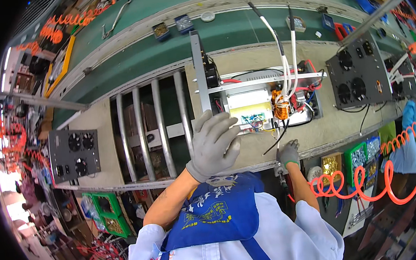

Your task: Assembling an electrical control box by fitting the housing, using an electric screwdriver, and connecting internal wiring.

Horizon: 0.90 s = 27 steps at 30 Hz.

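My left hand [213,144], grey glove, fingers spread wide and flat, grip holding nothing; fingertips reach the near left corner of the open chassis [259,101], palm over the worktop [316,136] near its front edge. Can't tell if the fingertips actually touch the metal frame.

My right hand [289,153], also gloved, is closed around a slim tool handle [280,170] right at the worktop's front edge, tool pointing down off the edge; its tip is not visible.

The chassis sits mid-worktop, lid off, showing a copper coil [279,106], white cables [284,70] and a pale board. A closed dark fan unit [357,73] stands near the right end, another fan unit [74,154] at the left end. Orange coiled hose [369,186] hangs below the front edge, right side.
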Motion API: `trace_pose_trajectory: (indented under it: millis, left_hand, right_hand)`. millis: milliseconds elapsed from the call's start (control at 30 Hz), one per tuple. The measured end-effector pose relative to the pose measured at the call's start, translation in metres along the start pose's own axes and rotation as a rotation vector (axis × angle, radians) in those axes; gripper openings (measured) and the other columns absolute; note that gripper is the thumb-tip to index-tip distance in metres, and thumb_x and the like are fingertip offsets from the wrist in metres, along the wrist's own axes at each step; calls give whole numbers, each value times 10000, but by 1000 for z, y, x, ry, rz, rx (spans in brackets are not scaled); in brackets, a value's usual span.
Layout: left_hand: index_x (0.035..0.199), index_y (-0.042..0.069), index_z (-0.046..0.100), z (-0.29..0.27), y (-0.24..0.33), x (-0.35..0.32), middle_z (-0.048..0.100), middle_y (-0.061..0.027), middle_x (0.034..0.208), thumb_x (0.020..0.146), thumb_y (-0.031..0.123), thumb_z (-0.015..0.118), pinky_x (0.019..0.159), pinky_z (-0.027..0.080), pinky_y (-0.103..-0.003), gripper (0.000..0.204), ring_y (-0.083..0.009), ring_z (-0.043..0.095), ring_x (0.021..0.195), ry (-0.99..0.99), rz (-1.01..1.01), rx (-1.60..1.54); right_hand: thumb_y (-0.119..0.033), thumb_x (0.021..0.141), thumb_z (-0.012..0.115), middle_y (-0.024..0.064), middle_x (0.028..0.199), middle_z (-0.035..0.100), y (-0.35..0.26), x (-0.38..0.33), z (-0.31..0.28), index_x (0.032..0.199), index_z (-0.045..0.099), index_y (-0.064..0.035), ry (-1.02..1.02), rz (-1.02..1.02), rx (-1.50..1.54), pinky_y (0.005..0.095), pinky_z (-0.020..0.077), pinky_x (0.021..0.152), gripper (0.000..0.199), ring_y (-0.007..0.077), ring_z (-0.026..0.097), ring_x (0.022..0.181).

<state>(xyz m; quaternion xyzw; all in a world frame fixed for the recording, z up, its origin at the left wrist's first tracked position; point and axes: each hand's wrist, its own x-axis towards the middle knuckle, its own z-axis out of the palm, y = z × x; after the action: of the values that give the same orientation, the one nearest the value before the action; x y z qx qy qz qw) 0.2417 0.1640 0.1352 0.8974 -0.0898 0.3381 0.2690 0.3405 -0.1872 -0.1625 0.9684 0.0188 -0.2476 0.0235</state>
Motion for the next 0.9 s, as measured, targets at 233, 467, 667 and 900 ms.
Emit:
trace_pose_trajectory:
  millis: [233,467,667,900]
  left_hand:
    - [1316,-37,480,-21,-18,-102,409,-289,1407,856,93,583,1059,405,-455,488,-445,446,1286,109,-552,77]
    - [1234,-9,567,-80,-110,-284,525,-202,1285,858,158,600,1036,427,-413,413,-342,527,1184,107,-1122,148]
    - [1291,16,517,-274,-221,-390,571,-174,1273,874,251,624,1017,424,-408,491,-321,544,1192,57,-1029,856]
    - [1364,-4,462,-529,-306,-376,490,-284,1370,894,375,613,1081,384,-485,623,-458,464,1266,94,-915,1568]
  right_hand:
    - [-376,809,693,268,1553,238,-11,1,3,1453,252,104,88,68,8,468,345,1137,916,403,232,1455]
    - [-388,824,665,292,1551,228,6,9,1,1458,230,115,24,1,-60,450,295,1164,919,438,254,1433]
    - [-302,812,611,259,1182,648,7,-10,0,1083,688,-19,-69,57,57,479,501,950,399,410,632,1106]
    - [-206,903,497,169,1102,707,-40,-76,48,1068,742,-79,-113,-166,-386,449,538,875,322,339,686,1021]
